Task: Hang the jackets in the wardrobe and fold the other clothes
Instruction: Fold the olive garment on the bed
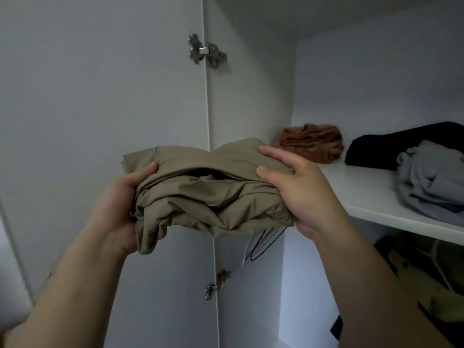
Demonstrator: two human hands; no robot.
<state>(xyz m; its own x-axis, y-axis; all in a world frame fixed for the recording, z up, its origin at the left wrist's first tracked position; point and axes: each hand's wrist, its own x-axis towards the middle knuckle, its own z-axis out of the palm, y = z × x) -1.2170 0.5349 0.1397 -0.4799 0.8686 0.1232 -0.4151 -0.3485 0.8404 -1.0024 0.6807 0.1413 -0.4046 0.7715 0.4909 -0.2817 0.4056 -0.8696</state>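
A folded olive-khaki garment (200,194) is held up in front of the open white wardrobe, level with its upper shelf (371,197). My left hand (120,204) grips the bundle's left end, thumb on top. My right hand (301,194) grips its right end, fingers curled over the top edge. A white tag with a dark cord (258,247) hangs below the garment.
On the shelf lie a rust-brown folded cloth (311,143), a black garment (401,144) and a grey-blue pile (431,177). Below the shelf hang clothes, one yellow-green (426,292). The open door (100,96) with metal hinges (206,52) stands at the left.
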